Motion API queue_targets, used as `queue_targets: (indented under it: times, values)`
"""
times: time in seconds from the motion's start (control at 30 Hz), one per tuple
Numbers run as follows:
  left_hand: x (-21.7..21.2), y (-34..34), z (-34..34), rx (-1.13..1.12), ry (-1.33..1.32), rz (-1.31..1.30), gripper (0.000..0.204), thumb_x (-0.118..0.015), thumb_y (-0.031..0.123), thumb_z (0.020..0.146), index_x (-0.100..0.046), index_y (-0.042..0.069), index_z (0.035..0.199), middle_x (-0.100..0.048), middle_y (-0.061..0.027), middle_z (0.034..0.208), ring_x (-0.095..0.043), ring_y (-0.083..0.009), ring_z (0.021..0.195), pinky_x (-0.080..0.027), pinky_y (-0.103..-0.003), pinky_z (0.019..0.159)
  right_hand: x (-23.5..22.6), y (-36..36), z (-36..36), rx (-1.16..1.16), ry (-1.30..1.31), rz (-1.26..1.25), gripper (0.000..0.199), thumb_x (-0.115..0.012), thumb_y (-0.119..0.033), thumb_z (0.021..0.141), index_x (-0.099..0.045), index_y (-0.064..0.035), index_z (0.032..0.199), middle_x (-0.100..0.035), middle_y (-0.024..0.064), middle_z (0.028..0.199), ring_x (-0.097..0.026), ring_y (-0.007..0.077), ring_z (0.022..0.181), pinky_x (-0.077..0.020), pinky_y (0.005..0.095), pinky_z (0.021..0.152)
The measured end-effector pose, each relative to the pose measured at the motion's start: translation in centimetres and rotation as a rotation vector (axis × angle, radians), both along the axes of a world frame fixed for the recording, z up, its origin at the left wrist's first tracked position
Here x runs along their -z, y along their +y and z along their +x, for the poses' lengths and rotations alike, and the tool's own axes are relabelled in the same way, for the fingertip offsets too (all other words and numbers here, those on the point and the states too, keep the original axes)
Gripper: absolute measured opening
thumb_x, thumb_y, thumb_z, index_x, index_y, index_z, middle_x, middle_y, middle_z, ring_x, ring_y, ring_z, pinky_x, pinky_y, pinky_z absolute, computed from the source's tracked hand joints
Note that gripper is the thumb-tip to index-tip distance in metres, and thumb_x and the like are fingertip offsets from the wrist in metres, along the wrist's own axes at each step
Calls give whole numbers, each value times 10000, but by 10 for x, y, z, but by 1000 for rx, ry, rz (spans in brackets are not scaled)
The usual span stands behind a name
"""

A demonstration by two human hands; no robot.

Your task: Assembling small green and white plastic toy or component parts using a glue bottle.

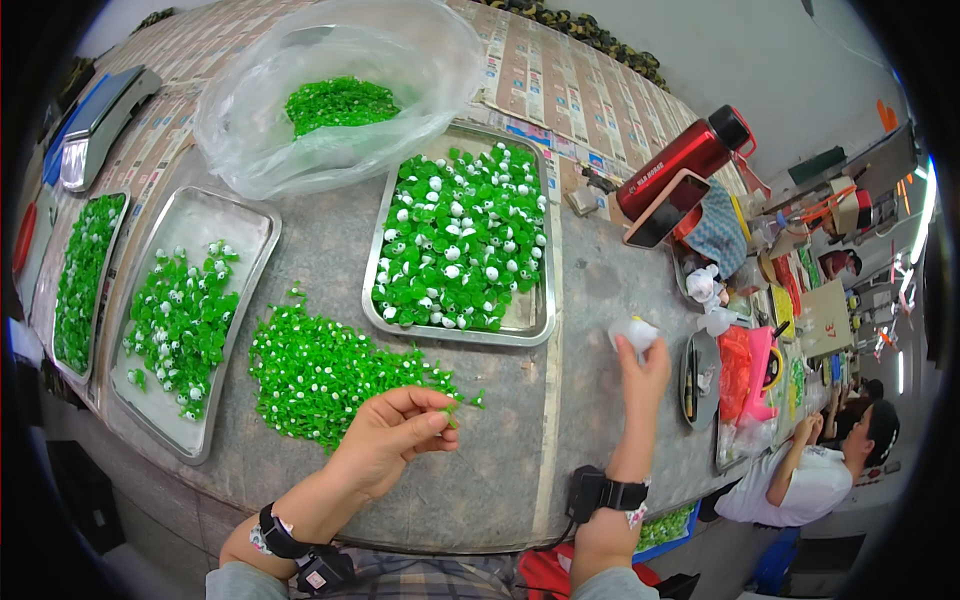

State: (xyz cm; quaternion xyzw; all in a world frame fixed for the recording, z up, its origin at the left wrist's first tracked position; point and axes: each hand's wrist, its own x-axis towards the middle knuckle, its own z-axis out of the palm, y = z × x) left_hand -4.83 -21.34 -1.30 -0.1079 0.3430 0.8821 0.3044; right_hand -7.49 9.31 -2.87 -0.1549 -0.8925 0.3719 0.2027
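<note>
My left hand [405,430] is closed in a pinch on a small green plastic piece [451,412], just right of a loose pile of small green and white pieces [330,375] on the table. Farther right, my right hand [643,372] grips a small white, rounded, translucent thing [632,332] with a yellowish spot on it; its kind is unclear. Beyond the hands, a metal tray [520,320] holds many green pieces with white balls. To the left, another metal tray [180,220] holds similar green pieces with white, dark-dotted balls.
A clear plastic bag [240,140] with green pieces stands at the back. A narrow tray [85,285] and a scale [100,125] are far left. A red flask [680,165], a phone [668,208] and a grey dish [704,395] lie right. Another person [800,485] sits at right.
</note>
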Motion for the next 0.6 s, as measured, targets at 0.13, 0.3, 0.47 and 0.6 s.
queue_targets:
  times: [0.13,0.3,0.47,0.6]
  values:
    - [3,-2,1,4,-28,-18,101,-540,33,762,-550,25,861,-585,-93,789,-575,-168,691,-491,-281,627,-40,-55,7,-156,242,-551,391,-636,-232,703,-470,6,964,-520,104,967,-513,146,857,-421,243,698]
    - [5,-4,1,-22,-16,23,98,-559,27,744,-545,23,841,-583,-98,776,-574,-172,679,-490,-283,621,-69,-91,36,-271,248,-531,565,-661,-438,634,-446,7,908,-517,89,810,-515,139,734,-405,210,610]
    - [4,-3,1,-8,-12,36,90,-576,41,733,-530,25,810,-577,-95,751,-568,-166,656,-486,-286,612,-77,-120,38,-252,365,-625,564,-744,-439,520,-467,-42,809,-443,-3,684,-431,78,624,-335,191,535]
    - [4,-4,2,2,-11,31,96,-583,49,730,-521,28,802,-573,-88,740,-564,-161,639,-485,-288,609,-69,-125,40,-330,379,-567,555,-736,-444,527,-467,-42,799,-459,11,667,-432,92,596,-332,207,510]
